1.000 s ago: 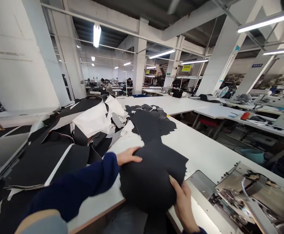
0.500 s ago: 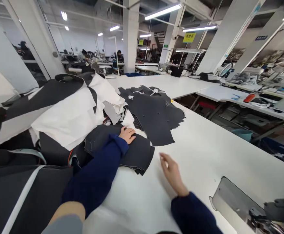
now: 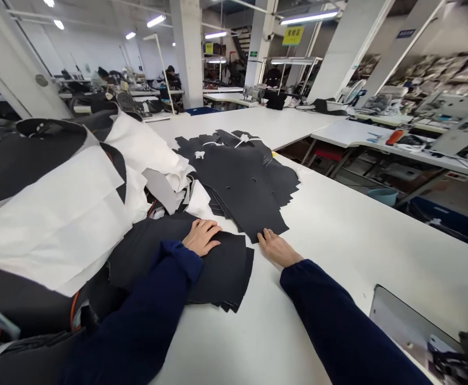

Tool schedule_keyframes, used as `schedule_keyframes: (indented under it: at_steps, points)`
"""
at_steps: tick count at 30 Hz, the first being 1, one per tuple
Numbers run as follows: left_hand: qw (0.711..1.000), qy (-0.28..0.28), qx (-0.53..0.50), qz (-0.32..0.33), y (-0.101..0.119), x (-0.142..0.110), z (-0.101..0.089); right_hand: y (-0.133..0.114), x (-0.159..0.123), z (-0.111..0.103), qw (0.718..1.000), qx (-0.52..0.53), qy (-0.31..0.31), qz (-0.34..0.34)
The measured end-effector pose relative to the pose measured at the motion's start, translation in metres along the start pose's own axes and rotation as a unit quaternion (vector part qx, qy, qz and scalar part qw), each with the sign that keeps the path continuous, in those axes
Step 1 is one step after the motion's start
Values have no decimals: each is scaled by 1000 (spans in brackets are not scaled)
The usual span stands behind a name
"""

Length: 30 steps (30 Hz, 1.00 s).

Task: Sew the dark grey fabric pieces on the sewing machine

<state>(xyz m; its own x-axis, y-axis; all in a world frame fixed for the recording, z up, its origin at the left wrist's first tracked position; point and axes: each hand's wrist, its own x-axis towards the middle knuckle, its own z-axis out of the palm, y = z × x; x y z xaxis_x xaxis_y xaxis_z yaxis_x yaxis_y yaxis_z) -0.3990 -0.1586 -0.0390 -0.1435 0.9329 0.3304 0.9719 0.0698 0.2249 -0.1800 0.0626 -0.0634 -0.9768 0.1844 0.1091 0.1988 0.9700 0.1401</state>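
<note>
My left hand (image 3: 202,237) lies with fingers spread on a stack of dark fabric pieces (image 3: 223,267), whose layers fan out at the near right edge. My right hand (image 3: 277,248) has its fingers curled together at the near edge of a long dark fabric panel (image 3: 245,184); its thumb tip is hard to see. That panel tops a wider fanned pile of similar cut pieces, with white ties (image 3: 244,140) at its far side. Both sleeves are dark blue.
A heap of white fabric (image 3: 57,208) and dark pieces rises on the left. The sewing machine's metal plate (image 3: 406,326) is set at the right of the white table (image 3: 334,214). Behind stand other tables, pillars and people seated at work.
My right hand has moved forward from above the bare table to the near edge of the long panel. My left hand stays on the stack. The view has shifted.
</note>
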Motion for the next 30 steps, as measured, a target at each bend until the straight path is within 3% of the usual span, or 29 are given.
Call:
schedule_keyframes:
  at_steps: [3,6,8,9,11,14,16,18,20,23,25,27,30]
  points:
    - [1000,1,10,16,4,0,4,-11,-3,2,999,-18,9,37]
    - [997,-42,53,29,5,7,0,-15,-6,2,994,-35,18,99]
    - [993,-57,96,33,4,19,-19,-7,-17,-2,988,-43,18,148]
    - [992,-37,118,34,6,28,-35,0,-27,-5,984,-44,16,171]
    - [985,70,153,32,20,52,-78,15,-57,-10,977,-42,8,209]
    - [947,275,158,58,73,93,-138,26,-122,-17,969,-31,-5,243]
    - [930,321,129,128,124,117,-148,18,-172,-19,966,-24,-15,255]
    - [927,292,90,219,178,129,-124,-3,-221,-20,964,-15,-26,265]
    - [928,220,57,296,229,123,-68,-31,-265,-19,962,-7,-28,272]
    - [924,40,22,380,286,80,34,-74,-319,-19,962,-6,20,271]
    - [907,-86,9,413,307,44,81,-96,-343,-21,958,-3,65,280]
    - [890,-168,4,423,317,20,99,-111,-360,-24,944,10,100,314]
    - [872,-254,-9,419,325,18,85,-121,-369,-31,914,30,147,377]
